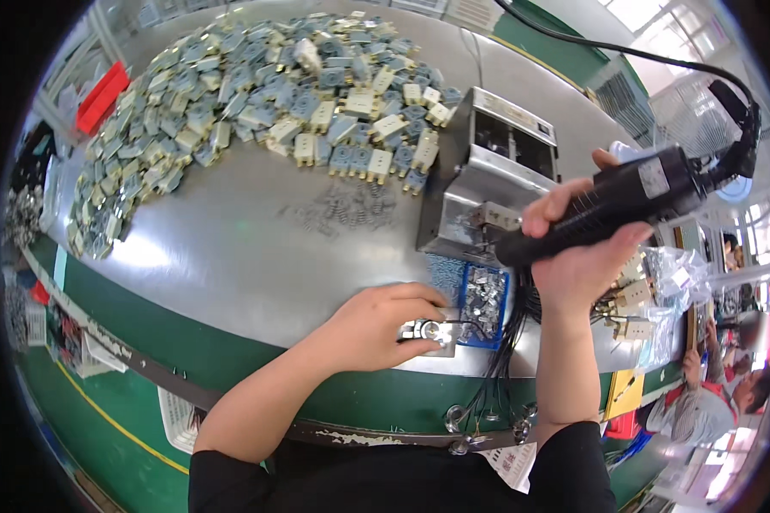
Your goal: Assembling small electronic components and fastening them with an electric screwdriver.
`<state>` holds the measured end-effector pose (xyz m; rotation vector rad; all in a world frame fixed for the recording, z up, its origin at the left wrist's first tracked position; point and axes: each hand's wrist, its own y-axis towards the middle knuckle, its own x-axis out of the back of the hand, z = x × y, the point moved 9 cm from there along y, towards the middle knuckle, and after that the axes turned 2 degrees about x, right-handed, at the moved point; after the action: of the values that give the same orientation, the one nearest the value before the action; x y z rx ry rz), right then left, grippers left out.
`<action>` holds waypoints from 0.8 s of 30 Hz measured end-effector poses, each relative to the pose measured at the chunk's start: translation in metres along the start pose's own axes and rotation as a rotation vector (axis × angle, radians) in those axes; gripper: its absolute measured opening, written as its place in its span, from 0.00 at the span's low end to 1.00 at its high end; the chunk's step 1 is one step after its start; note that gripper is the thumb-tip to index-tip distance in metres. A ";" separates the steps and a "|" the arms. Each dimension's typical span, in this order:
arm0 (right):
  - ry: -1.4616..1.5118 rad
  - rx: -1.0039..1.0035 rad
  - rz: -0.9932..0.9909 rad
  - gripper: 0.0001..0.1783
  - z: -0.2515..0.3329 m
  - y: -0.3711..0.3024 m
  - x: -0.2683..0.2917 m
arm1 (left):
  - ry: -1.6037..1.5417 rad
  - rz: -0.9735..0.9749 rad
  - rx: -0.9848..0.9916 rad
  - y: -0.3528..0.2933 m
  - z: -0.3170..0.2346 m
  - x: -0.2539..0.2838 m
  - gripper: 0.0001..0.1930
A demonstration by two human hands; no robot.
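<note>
My left hand [370, 323] rests near the table's front edge, its fingers curled round a small shiny metal part [430, 331] with a round end. That part sits on a flat metal plate, and a thin black cable appears to run from it to the right. Raised at the right, my right hand [577, 272] grips a black electric screwdriver [612, 205]. The tool tilts down to the left, its front end close to the steel screw feeder [455, 198]; the exact tip is hard to make out. Beside my left hand lies a blue tray [464, 299] of small metal pieces.
A large heap of grey and cream blocks [316, 111] covers the back of the metal table [248, 231]. Small springs [342, 207] lie scattered before it. Black cables [515, 329] with round metal ends hang over the front edge. Plastic bags [676, 274] lie at right; a co-worker [697, 410] is beyond.
</note>
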<state>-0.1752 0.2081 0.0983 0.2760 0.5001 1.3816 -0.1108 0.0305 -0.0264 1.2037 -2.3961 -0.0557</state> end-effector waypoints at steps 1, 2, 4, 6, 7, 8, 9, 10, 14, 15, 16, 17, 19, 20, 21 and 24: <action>-0.009 -0.036 0.013 0.59 0.003 -0.007 -0.002 | -0.019 0.001 -0.017 -0.001 -0.001 -0.003 0.17; 0.069 -0.096 0.026 0.60 0.001 -0.014 -0.005 | -0.010 0.000 -0.010 -0.002 0.000 -0.003 0.17; 0.167 -0.141 0.115 0.61 0.009 -0.025 -0.019 | 0.010 0.005 -0.002 0.001 0.001 -0.002 0.17; 0.241 -0.164 0.186 0.64 0.017 -0.036 -0.040 | 0.036 -0.006 -0.008 -0.002 0.002 0.000 0.17; 0.242 -0.179 0.189 0.64 0.016 -0.040 -0.048 | 0.029 -0.010 0.005 -0.001 0.004 0.001 0.17; 0.192 -0.181 0.203 0.64 0.016 -0.046 -0.056 | 0.013 -0.006 0.004 0.000 0.003 0.002 0.17; 0.142 -0.181 0.217 0.65 0.016 -0.052 -0.061 | -0.003 -0.002 0.003 -0.001 0.003 0.001 0.17; 0.125 -0.177 0.237 0.65 0.011 -0.055 -0.062 | 0.012 -0.009 -0.004 -0.002 0.004 0.001 0.16; 0.165 -0.180 0.254 0.65 -0.002 -0.064 -0.067 | 0.022 0.005 0.030 -0.003 0.005 0.002 0.16; 0.190 -0.177 0.249 0.65 -0.002 -0.065 -0.067 | 0.021 0.015 0.029 -0.003 0.006 0.001 0.16; 0.217 -0.174 0.243 0.65 -0.002 -0.066 -0.067 | 0.023 0.025 0.029 -0.004 0.006 0.000 0.16; 0.218 -0.181 0.246 0.65 -0.003 -0.067 -0.067 | 0.020 0.022 0.035 -0.004 0.006 0.001 0.16; 0.259 -0.185 0.260 0.64 -0.004 -0.068 -0.069 | 0.038 0.018 0.014 -0.005 0.004 0.002 0.16; 0.258 -0.189 0.260 0.64 -0.005 -0.070 -0.069 | 0.035 0.018 0.016 -0.005 0.005 0.002 0.16; 0.252 -0.185 0.256 0.64 -0.005 -0.071 -0.068 | 0.033 0.020 0.011 -0.004 0.005 0.002 0.16; 0.228 -0.191 0.262 0.65 -0.006 -0.073 -0.069 | 0.037 0.001 0.003 -0.006 0.005 0.001 0.16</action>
<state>-0.1224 0.1270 0.0709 0.0268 0.5284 1.7154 -0.1090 0.0247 -0.0321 1.1948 -2.3654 -0.0293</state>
